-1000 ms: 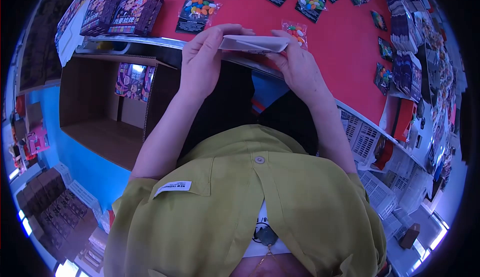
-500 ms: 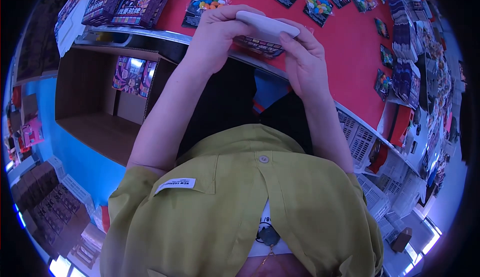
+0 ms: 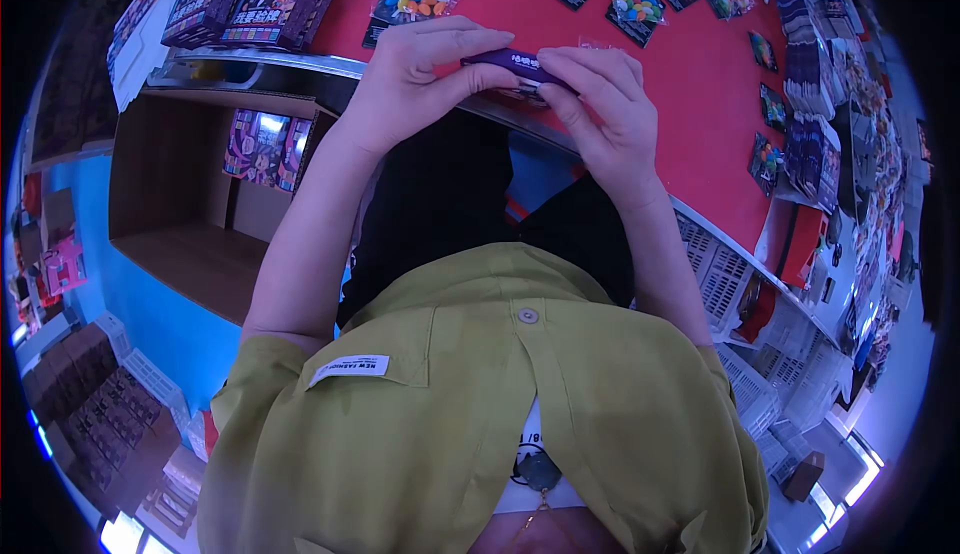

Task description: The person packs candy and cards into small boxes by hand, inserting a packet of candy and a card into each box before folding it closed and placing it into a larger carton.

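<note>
Between my two hands is a small purple printed carton, held over the near edge of the red table. A narrow purple side with white lettering faces me. My left hand grips its left end, thumb below and fingers above. The right end is pinched by my right hand, with the thumb under it and fingers on top. Just beyond the hands lie black cards with bags of coloured candies. The carton's far side is hidden.
Matching printed cartons stand at the table's left. Below them, an open cardboard box holds a few purple cartons. Stacks of flat purple packaging line the right edge of the red table. White plastic crates sit underneath.
The carton has turned in my hands: its white panel faced up before, and now a purple lettered side shows. Both hands have shifted their hold, the left one moving slightly left.
</note>
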Demonstrator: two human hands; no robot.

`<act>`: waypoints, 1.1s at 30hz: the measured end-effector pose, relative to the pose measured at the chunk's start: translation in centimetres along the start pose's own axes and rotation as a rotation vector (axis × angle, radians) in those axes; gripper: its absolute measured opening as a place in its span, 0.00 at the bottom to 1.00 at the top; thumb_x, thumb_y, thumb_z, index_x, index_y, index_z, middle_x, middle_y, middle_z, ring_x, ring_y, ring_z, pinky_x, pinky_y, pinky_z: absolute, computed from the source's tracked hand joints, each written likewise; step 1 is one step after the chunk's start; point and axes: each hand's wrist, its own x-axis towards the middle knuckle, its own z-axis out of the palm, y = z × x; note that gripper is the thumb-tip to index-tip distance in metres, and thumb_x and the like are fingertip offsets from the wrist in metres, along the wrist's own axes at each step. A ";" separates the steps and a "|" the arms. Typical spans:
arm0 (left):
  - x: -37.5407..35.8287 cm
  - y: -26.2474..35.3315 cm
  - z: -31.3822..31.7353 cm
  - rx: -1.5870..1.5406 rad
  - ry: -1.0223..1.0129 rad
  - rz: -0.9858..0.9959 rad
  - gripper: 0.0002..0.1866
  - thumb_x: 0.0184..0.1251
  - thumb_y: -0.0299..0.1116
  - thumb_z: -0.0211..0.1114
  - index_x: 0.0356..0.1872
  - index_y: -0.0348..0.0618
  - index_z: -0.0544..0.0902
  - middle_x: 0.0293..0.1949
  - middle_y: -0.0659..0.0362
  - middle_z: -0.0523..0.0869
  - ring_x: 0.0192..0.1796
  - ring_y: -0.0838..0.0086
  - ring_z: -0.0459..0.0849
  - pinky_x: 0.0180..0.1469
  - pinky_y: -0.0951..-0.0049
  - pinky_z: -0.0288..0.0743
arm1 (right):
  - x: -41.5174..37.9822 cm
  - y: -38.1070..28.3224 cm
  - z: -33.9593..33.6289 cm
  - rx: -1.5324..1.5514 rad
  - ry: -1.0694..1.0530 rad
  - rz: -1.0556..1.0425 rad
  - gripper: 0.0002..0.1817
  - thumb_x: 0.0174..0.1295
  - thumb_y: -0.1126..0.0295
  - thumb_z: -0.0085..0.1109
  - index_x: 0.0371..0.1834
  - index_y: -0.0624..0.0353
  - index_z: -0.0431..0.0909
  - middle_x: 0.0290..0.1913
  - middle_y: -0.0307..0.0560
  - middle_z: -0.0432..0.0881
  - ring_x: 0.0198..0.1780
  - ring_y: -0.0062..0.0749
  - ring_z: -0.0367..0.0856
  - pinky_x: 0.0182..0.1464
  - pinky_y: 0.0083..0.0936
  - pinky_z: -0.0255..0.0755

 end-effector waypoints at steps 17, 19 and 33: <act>-1.1 -0.4 1.4 -0.140 0.097 0.036 0.10 0.56 0.25 0.68 0.41 0.40 0.85 0.43 0.56 0.85 0.47 0.69 0.83 0.48 0.74 0.77 | -0.4 0.5 -0.4 -0.047 -0.039 -0.010 0.14 0.55 0.73 0.64 0.46 0.56 0.83 0.47 0.40 0.82 0.47 0.31 0.76 0.51 0.27 0.68; -1.1 -0.7 1.3 0.034 0.090 0.172 0.11 0.55 0.24 0.68 0.41 0.41 0.85 0.43 0.56 0.85 0.47 0.67 0.83 0.49 0.73 0.76 | -0.4 0.2 -0.2 -0.183 -0.019 -0.104 0.15 0.55 0.74 0.63 0.47 0.57 0.82 0.48 0.42 0.82 0.46 0.32 0.78 0.48 0.28 0.70; -6.1 2.8 -2.6 -1.863 0.555 -0.797 0.30 0.66 0.48 0.55 0.60 0.35 0.66 0.55 0.41 0.75 0.59 0.50 0.75 0.59 0.35 0.65 | 3.6 -2.5 4.8 0.227 -0.144 -0.297 0.17 0.55 0.77 0.64 0.49 0.65 0.76 0.50 0.51 0.81 0.50 0.38 0.80 0.51 0.32 0.74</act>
